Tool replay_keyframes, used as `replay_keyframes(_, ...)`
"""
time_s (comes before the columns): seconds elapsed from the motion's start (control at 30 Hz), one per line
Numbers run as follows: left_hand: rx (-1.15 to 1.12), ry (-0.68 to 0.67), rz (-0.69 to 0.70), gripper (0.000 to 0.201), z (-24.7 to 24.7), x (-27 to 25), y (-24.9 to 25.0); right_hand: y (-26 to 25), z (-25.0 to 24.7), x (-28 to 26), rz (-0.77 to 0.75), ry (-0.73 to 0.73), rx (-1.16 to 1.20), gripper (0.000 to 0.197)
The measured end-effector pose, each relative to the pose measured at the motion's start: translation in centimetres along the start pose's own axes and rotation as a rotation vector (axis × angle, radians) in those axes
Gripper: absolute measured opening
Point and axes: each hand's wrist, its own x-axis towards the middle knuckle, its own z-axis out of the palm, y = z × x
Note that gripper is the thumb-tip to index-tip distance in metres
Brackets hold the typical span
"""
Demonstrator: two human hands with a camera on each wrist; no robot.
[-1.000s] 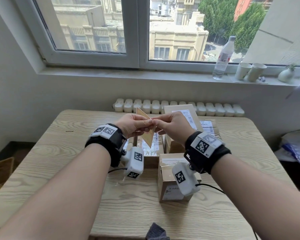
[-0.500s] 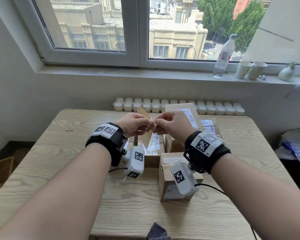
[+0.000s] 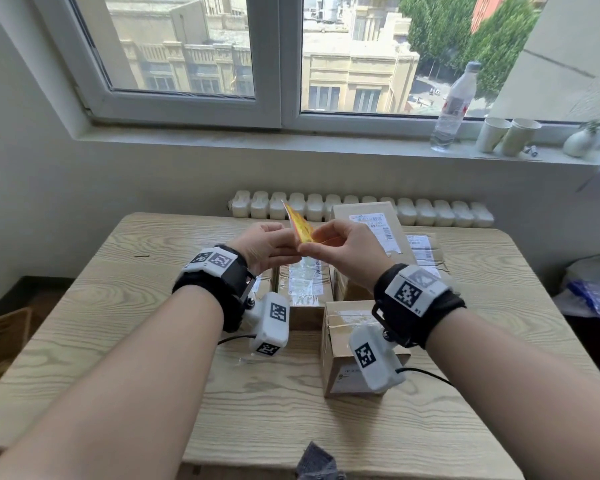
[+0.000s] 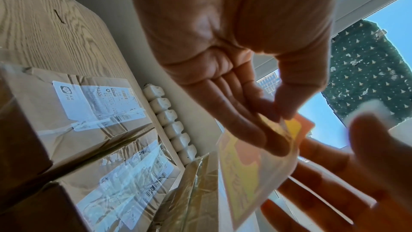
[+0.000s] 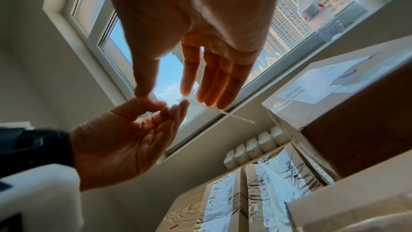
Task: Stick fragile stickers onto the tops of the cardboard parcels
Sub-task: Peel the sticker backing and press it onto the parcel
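Observation:
A yellow-and-orange sticker sheet (image 3: 300,230) is held upright above the parcels, between my two hands. My left hand (image 3: 290,251) pinches its lower edge; in the left wrist view the left hand (image 4: 280,130) has its thumb and fingers on the sheet (image 4: 245,174). My right hand (image 3: 310,241) pinches an orange sticker corner (image 3: 326,241) at the sheet's right side. Seen from the right wrist, the sheet (image 5: 236,116) is a thin edge-on line beyond my right hand (image 5: 165,94). Several taped cardboard parcels sit below: a near one (image 3: 340,348), a middle one (image 3: 305,289) and a tall one (image 3: 368,216).
The parcels stand on a wooden table (image 3: 118,306) under a window. A flat parcel (image 3: 426,251) lies at the back right. A white radiator (image 3: 430,213) runs behind the table. A bottle (image 3: 452,109) and two paper cups (image 3: 506,135) stand on the sill.
The sheet has turned from hanging with its brown back toward me to standing up with its yellow-orange face showing. My right hand has drawn slightly right with an orange corner.

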Motion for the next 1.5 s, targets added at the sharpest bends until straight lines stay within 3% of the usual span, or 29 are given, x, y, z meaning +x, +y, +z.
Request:
replay_keyframes(0.2,0.044,0.002,0.021,0.026,-0.3,-0.3,-0.2,-0.2,0.5,0.1,-0.008,0.046,-0.027,0.009)
replay_keyframes(0.67,0.066,0.117,-0.041,0.030,-2.8,-1.3,-0.3,-1.2,2.4,0.7,0.069,0.058,0.051,0.022)
replay_keyframes(0.93,0.060,0.270,-0.075,0.022,-5.9,-0.9,-0.7,-1.7,1.8,1.4,0.145,0.125,0.165,0.020)
replay_keyframes(1.1,0.099,0.411,-0.122,0.034,-9.7,-0.6,-2.0,-1.5,3.5,2.1,0.159,0.140,0.163,0.020)
replay_keyframes(1.37,0.196,0.716,-0.353,0.040,-18.4,-0.3,-7.0,-1.4,7.0,3.7,0.237,0.172,0.177,0.024)
replay_keyframes(1.5,0.166,0.767,-0.402,0.041,-21.5,0.4,-8.8,-1.5,9.0,4.6,0.290,0.136,0.200,0.022)
